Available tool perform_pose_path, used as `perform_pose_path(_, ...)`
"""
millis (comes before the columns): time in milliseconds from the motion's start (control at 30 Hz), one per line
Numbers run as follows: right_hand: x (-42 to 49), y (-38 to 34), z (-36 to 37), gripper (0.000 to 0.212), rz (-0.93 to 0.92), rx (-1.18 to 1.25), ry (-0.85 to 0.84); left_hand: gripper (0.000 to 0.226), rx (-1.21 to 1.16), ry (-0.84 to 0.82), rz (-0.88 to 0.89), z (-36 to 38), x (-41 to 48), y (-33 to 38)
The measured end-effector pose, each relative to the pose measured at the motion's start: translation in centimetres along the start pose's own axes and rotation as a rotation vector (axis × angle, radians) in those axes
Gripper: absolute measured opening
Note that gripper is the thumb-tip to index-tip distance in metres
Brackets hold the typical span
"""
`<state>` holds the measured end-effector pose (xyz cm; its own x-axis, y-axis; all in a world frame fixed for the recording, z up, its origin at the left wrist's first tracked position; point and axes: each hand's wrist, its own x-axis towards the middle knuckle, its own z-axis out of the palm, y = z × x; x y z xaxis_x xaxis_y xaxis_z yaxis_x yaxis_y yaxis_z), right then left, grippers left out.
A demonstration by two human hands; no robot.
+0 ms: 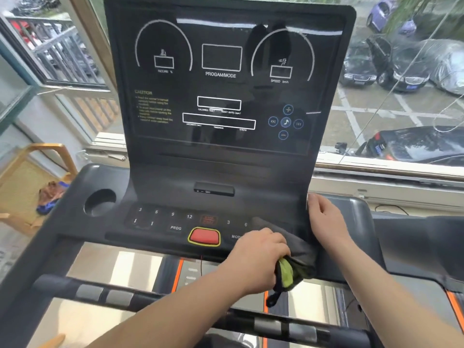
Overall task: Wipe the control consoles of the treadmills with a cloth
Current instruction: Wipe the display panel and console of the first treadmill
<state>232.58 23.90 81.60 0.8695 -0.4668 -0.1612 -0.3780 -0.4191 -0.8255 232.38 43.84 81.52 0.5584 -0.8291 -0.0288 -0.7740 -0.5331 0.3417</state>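
Note:
A black treadmill console [221, 136] fills the view, with a tall dark display panel above and a button strip [175, 222] below. My left hand [258, 254] grips a dark grey cloth with a yellow-green patch [298, 254] and presses it on the right part of the button strip, covering the keys there. My right hand [326, 219] rests with relaxed fingers on the console's right edge, beside the cloth. A red stop button with a yellow rim [204, 236] sits just left of my left hand.
A round cup holder [100, 202] is sunk in the console's left wing. The handlebar with silver grip sensors [105, 295] crosses below. A wooden chair with cloths [32, 187] stands at left. Windows behind show parked cars [401, 71].

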Motion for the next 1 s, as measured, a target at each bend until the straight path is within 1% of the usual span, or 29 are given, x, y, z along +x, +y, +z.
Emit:
perform_pose_path(67, -0.7, -0.1, 1.0, 0.025, -0.048, -0.011, 0.159, 0.039, 0.049, -0.034, 0.007, -0.4, 0.3, -1.2)
perform_pose_path(100, -0.9, -0.3, 1.5, 0.024, -0.071, -0.027, 0.213, 0.042, 0.078, -0.035, -0.012, -0.8, 0.8, -1.8)
perform_pose_path(133, -1.1, -0.6, 2.0, 0.026, -0.092, -0.044, 0.229, 0.044, 0.104, -0.025, -0.042, -1.3, 1.2, -2.3)
perform_pose_path(200, -1.4, -1.6, 2.9, 0.025, -0.130, -0.059, 0.194, 0.046, 0.124, 0.004, -0.132, -2.2, 1.6, -3.4)
perform_pose_path(300, -2.0, -3.1, 4.3, 0.022, -0.170, -0.089, 0.114, 0.042, 0.127, 0.017, -0.246, -3.3, 0.7, -5.5)
perform_pose_path(367, -2.0, -4.1, 5.3, 0.023, -0.163, -0.107, 0.058, 0.044, 0.146, 0.006, -0.297, -3.9, -0.8, -7.6)
perform_pose_path(467, -1.9, -5.9, 7.4, 0.018, -0.133, -0.078, 0.000, 0.050, 0.103, -0.027, -0.357, -5.2, -3.6, -10.9)
perform_pose_path(533, -1.8, -7.3, 9.2, 0.016, -0.130, -0.049, -0.027, 0.048, 0.066, -0.037, -0.397, -6.3, -5.4, -12.8)
perform_pose_path(633, -1.3, -9.7, 11.7, 0.020, -0.108, -0.005, -0.067, 0.044, 0.047, -0.046, -0.488, -7.8, -7.5, -15.4)
perform_pose_path(667, -1.0, -10.6, 12.4, 0.020, -0.109, 0.003, -0.085, 0.044, 0.013, -0.057, -0.544, -8.4, -8.0, -16.4)
perform_pose_path(733, -0.6, -12.7, 13.5, 0.020, -0.147, -0.013, -0.149, 0.046, -0.177, -0.050, -0.678, -9.9, -8.2, -18.1)
perform_pose_path(800, -0.1, -14.8, 14.3, 0.020, -0.214, -0.067, -0.227, 0.040, -0.367, 0.004, -0.783, -12.1, -7.9, -19.5)
perform_pose_path(867, 0.6, -16.8, 14.5, 0.020, -0.286, -0.126, -0.262, 0.028, -0.514, 0.151, -0.885, -14.4, -7.7, -20.8)
perform_pose_path(933, 1.3, -18.7, 14.2, 0.019, -0.330, -0.143, -0.229, 0.023, -0.706, 0.343, -0.970, -16.9, -7.7, -22.1)
perform_pose_path(1000, 1.9, -20.3, 13.3, 0.018, -0.353, -0.114, -0.172, 0.021, -0.956, 0.530, -1.001, -19.4, -7.3, -23.2)
